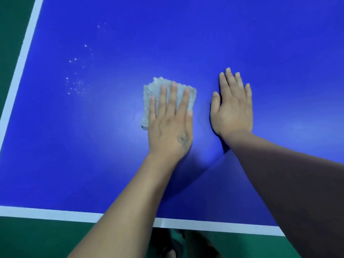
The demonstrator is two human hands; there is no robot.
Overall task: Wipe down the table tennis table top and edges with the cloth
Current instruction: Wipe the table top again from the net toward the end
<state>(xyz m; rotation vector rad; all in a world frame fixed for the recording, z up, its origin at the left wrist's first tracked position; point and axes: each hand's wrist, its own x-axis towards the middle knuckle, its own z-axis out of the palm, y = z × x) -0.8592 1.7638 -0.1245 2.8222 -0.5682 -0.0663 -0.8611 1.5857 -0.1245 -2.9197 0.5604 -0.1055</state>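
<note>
The cloth (168, 94) is lying flat on the blue bench (242, 34), a little left of its middle. It is looking soft, light and thin, so I think it is sliding easily and is best handled by pressing from above, not by gripping. The left hand (170, 125) is pressing on it with straight, spread fingers. The right hand (232, 107) is resting flat and open on the bare bench just beside, holding nothing. White crumbs (76, 84) are lying near the left edge.
</note>
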